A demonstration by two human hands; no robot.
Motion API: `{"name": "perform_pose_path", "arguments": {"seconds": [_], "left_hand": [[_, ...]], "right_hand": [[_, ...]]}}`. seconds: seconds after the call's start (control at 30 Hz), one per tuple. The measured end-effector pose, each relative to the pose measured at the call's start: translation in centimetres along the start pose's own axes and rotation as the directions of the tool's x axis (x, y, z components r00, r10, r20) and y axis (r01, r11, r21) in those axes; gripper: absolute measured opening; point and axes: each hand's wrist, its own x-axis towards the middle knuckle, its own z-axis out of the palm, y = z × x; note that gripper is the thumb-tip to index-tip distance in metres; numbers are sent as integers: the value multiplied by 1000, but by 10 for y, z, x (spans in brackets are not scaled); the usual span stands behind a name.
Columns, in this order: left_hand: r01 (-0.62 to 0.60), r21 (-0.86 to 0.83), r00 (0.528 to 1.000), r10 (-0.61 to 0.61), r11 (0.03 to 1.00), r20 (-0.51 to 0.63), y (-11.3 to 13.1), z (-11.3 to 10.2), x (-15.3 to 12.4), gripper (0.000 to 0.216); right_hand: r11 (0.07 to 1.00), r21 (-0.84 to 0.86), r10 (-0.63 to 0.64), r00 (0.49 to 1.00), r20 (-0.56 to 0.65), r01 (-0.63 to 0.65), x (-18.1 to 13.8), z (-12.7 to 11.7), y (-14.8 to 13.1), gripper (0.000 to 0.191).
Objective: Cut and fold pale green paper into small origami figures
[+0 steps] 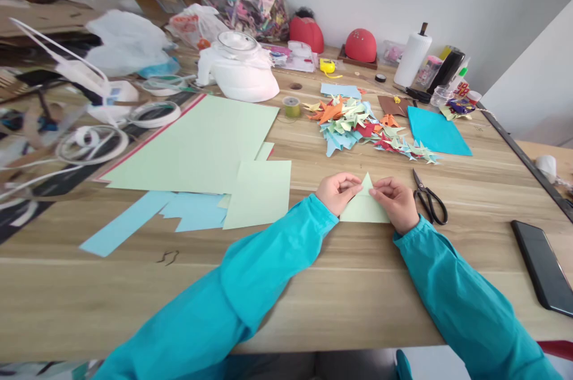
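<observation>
A pale green paper folded into a triangle (364, 208) lies on the wooden table (313, 284), its tip pointing away from me. My left hand (336, 192) pinches the triangle's left edge near the tip. My right hand (396, 202) pinches the right edge, fingers curled on the paper. Both arms wear teal sleeves.
Black scissors (430, 198) lie just right of my right hand. A black phone (544, 266) rests at the right edge. Green sheets (201, 144) and light blue strips (134, 219) lie left. A pile of folded paper shapes (362, 126) and a teal sheet (436, 129) sit behind.
</observation>
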Motion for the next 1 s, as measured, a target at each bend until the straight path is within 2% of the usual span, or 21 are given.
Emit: {"name": "perform_pose_path", "arguments": {"seconds": [0.33,0.67,1.0], "left_hand": [[55,-38,998,-54,998,22,3,1,-1,29],[5,21,1000,-5,1000,4,5,-1,-1,29],[4,16,1000,-4,1000,17,3,-1,-1,29]], "right_hand": [[1000,9,18,1000,-13,-18,0,0,-1,32],[988,115,101,995,3,-101,-1,2,-7,30],[989,115,88,995,55,-94,-1,1,-6,32]]}}
